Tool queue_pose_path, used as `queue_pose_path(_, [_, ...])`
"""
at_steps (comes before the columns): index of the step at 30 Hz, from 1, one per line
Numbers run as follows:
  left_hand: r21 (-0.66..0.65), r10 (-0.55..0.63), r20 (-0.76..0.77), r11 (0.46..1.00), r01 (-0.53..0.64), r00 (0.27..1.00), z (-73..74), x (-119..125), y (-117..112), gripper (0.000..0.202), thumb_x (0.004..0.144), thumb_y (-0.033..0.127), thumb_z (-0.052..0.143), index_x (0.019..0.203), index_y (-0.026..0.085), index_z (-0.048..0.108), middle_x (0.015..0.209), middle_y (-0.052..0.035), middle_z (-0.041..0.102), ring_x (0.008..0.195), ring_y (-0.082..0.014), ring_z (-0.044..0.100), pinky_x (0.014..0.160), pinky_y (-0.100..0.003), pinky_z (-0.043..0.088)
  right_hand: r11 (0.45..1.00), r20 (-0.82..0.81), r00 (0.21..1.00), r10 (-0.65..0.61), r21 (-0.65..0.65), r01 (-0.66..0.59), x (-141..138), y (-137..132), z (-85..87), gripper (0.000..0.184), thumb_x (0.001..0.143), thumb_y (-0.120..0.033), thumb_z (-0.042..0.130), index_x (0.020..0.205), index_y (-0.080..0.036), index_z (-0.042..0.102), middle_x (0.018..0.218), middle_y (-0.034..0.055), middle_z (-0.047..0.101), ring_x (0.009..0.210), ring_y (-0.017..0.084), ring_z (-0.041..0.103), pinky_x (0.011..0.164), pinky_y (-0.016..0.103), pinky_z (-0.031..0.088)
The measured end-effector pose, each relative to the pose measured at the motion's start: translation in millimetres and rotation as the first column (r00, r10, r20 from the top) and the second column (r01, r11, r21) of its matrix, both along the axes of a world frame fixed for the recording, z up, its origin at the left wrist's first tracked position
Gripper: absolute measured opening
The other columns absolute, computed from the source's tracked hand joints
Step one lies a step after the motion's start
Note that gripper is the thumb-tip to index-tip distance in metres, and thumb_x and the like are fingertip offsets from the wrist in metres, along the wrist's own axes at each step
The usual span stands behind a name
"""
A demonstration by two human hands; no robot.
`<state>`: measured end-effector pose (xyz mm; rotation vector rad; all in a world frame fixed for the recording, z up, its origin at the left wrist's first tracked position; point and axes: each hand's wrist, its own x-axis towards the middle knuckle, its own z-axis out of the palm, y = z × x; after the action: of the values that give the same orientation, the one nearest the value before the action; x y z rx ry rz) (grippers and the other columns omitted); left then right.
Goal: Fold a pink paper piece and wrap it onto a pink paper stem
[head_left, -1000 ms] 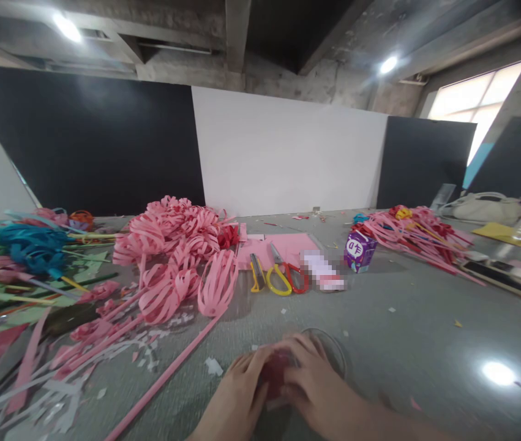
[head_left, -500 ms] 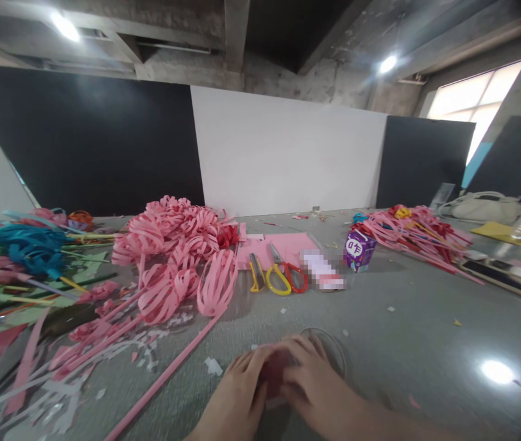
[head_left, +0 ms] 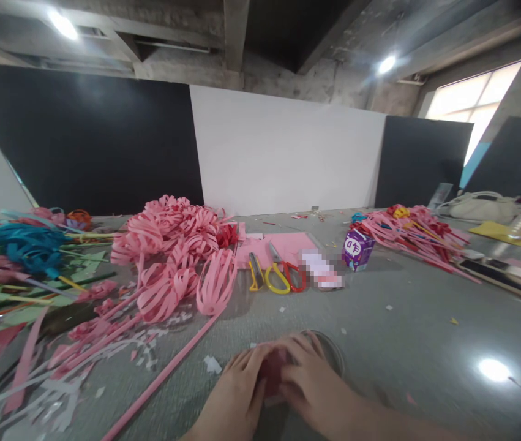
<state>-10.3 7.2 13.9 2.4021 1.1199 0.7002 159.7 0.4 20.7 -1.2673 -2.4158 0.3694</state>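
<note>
Low in the middle of the head view, my left hand (head_left: pixel 238 389) and my right hand (head_left: pixel 313 381) come together with curled fingers around a small pink piece of paper (head_left: pixel 272 372). My fingers hide much of it. Partly behind my right hand is a clear round rim (head_left: pixel 336 352), perhaps a tape roll; I cannot tell if I touch it. Beyond the hands lie a yellow utility knife (head_left: pixel 255 272), yellow-handled scissors (head_left: pixel 278 278) and red-handled scissors (head_left: pixel 296 278), beside a stack of pink paper (head_left: pixel 294 243).
Pink paper-strip flowers (head_left: pixel 168 245) are heaped on the left, one long pink stem (head_left: pixel 163 380) reaching toward me. White scraps (head_left: pixel 62 395) litter that side. A purple box (head_left: pixel 357 250), a blurred-out flat item (head_left: pixel 319 268) and another pink bundle (head_left: pixel 411 233) stand right of centre.
The view has shifted very slightly. Both hands keep almost the same place and grip around the pink paper.
</note>
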Motion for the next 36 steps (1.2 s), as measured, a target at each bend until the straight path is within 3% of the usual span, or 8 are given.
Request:
queue_pose_path(6, [0.053,0.002,-0.050,0.999,0.001,0.999,3.7,1.1,0.9,0.050,0.075,0.000,0.034,0.118,0.024,0.037,0.112,-0.0035,0.056,0.102,-0.0146,0.051,0.095,-0.037,0.032,1.000,-0.006,1.000,-0.001,-0.011,0.001,1.1,-0.6,-1.3,0.014,0.077,-0.018,0.055,0.086,-0.026,0.063,0.107,0.0013,0.052,0.106,0.020,0.039,0.095,0.042,0.018])
queue_pose_path(13, [-0.007,-0.016,-0.094,1.000,0.016,0.995,7.7,1.5,-1.2,0.053,0.070,0.003,0.039,0.119,0.023,0.037,0.113,-0.0050,0.054,0.106,-0.0161,0.047,0.098,-0.038,0.027,1.000,0.003,1.000,-0.004,0.002,0.004,0.5,-0.5,-0.7,0.015,0.077,-0.018,0.056,0.089,-0.025,0.062,0.110,0.0019,0.050,0.108,0.019,0.038,0.096,0.041,0.018])
queue_pose_path(25, [-0.010,-0.020,-0.169,1.000,0.018,0.985,2.3,1.2,-1.1,0.052,0.072,0.004,0.037,0.121,0.021,0.034,0.118,-0.0044,0.050,0.110,-0.0147,0.043,0.100,-0.037,0.024,1.000,0.030,1.000,-0.004,-0.002,0.004,1.3,-0.5,-2.7,0.017,0.078,-0.019,0.054,0.093,-0.025,0.062,0.110,0.0015,0.050,0.107,0.018,0.038,0.097,0.041,0.016])
queue_pose_path(32, [0.090,-0.017,-0.330,0.995,0.050,0.944,-3.2,-0.3,-1.2,0.056,0.069,0.005,0.038,0.124,0.017,0.032,0.124,-0.0071,0.047,0.115,-0.0195,0.039,0.100,-0.041,0.025,1.000,0.045,0.999,0.012,0.004,-0.012,1.9,-0.7,-0.1,0.020,0.078,-0.018,0.053,0.096,-0.025,0.060,0.116,0.0008,0.047,0.110,0.017,0.036,0.099,0.039,0.014])
queue_pose_path(36, [0.170,-0.011,-0.411,0.981,0.089,0.911,-8.4,-1.2,-1.2,0.059,0.070,0.006,0.037,0.127,0.016,0.027,0.128,-0.0090,0.043,0.117,-0.0214,0.037,0.098,-0.043,0.027,1.000,0.025,0.999,0.020,0.000,-0.020,3.2,-1.6,2.7,0.011,0.078,-0.021,0.053,0.085,-0.022,0.062,0.115,0.0011,0.048,0.111,0.018,0.035,0.099,0.040,0.013])
